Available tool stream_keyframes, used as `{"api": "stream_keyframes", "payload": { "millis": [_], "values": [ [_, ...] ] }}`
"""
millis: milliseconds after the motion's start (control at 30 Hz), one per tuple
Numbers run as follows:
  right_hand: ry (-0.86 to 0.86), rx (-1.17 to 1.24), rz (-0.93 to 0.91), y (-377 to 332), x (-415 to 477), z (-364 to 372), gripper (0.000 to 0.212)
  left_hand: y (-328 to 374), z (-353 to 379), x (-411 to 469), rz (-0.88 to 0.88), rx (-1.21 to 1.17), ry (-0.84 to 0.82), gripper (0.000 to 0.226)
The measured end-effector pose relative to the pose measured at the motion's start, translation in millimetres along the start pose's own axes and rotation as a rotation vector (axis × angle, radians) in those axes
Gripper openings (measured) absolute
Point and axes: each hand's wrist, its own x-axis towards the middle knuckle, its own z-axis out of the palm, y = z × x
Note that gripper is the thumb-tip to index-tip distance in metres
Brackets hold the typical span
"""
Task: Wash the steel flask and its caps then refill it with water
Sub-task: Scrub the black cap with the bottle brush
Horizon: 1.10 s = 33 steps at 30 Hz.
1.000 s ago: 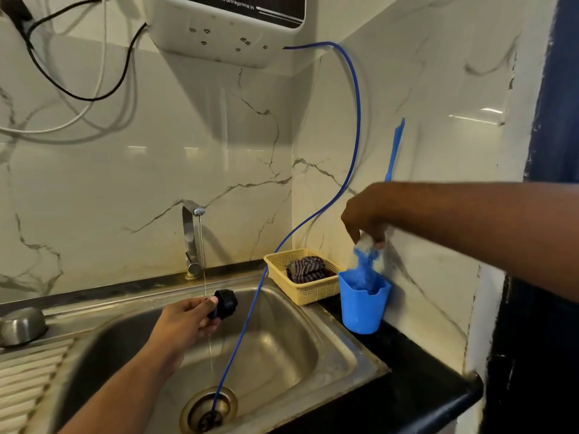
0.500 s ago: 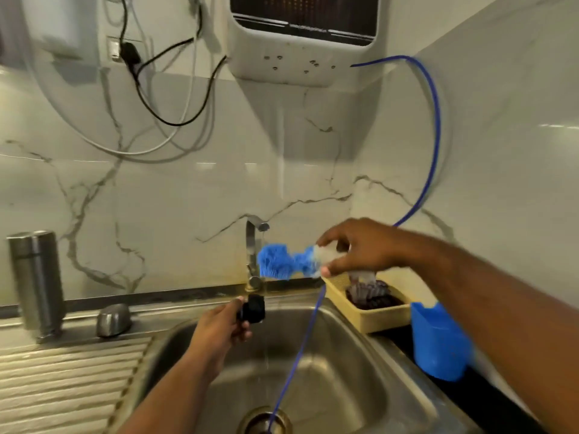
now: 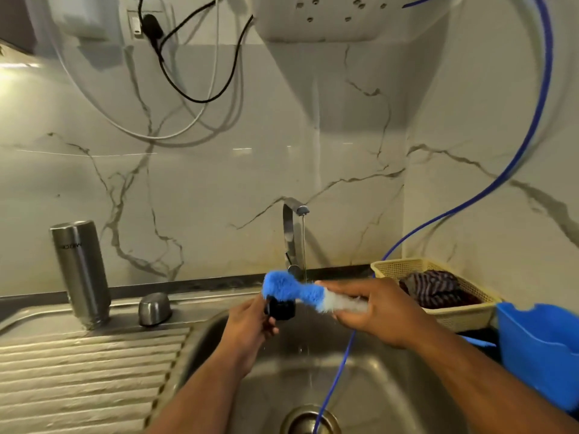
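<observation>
While water runs in a thin stream (image 3: 303, 245) from the tap (image 3: 291, 233), I hold both hands over the steel sink (image 3: 391, 386). My left hand (image 3: 250, 321) pinches the small black cap (image 3: 280, 308) at its fingertips, fingers curled round it, just below and to the left of the stream. My right hand (image 3: 376, 311) grips a bottle brush (image 3: 288, 288) by its white stretch, thumb on top and fingers wrapped beneath; the brush lies nearly level, and its fluffy blue head rests on top of the black cap. The steel flask (image 3: 82, 270) stands on end on the steel ledge at the far left, behind the ribbed drainboard (image 3: 78, 371) and well apart from my hands. Just to its right on the same ledge sits a domed steel cap (image 3: 155, 308). A thin blue hose (image 3: 532, 136) loops down the marble wall from the white water purifier (image 3: 329, 23), passes under my right hand and ends at the drain (image 3: 308, 421). To the right of the sink, on the dark tabletop (image 3: 474, 334), a cream plastic basket (image 3: 407, 266) holds a striped cloth (image 3: 438, 288), and a blue plastic mug (image 3: 539, 349) stands just in front of it, at the right edge of the view. Black and white cables (image 3: 188, 89) hang from a wall socket above the flask.
</observation>
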Motion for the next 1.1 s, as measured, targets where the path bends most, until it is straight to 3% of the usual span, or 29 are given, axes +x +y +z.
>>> {"api": "stream_keyframes", "payload": {
  "millis": [100, 200, 300, 533, 667, 800, 900, 1000, 1100],
  "values": [
    [0.085, -0.044, -0.005, 8, -3, 7, 0.053, -3, 2, 2, -0.009, -0.009, 0.021, 0.025],
    [0.026, 0.056, -0.044, 7, -4, 14, 0.063, 0, 3, 2, 0.000, -0.030, 0.023, 0.031],
    [0.046, 0.002, -0.032, 12, -3, 19, 0.073, 0, -2, 3, 0.000, -0.020, 0.037, 0.035],
    [0.029, 0.042, -0.037, 7, -4, 20, 0.078, 2, -7, 2, 0.000, 0.007, 0.036, 0.037],
    [-0.072, 0.091, -0.092, 0, -8, 21, 0.078, 5, -8, -2, -0.004, 0.008, 0.034, 0.027],
    [-0.009, 0.104, -0.035, 1, -7, 27, 0.078, 6, -10, -2, -0.029, -0.012, 0.050, 0.039],
    [-0.095, 0.077, -0.061, -2, -9, 30, 0.073, 6, -11, -2, -0.036, -0.021, 0.076, 0.036],
    [0.032, 0.136, -0.038, 0, -5, 30, 0.076, 9, -9, -4, -0.044, -0.082, 0.056, 0.033],
    [-0.022, 0.115, -0.066, -1, -7, 31, 0.069, 10, -8, -5, -0.028, -0.114, 0.034, 0.026]
  ]
}}
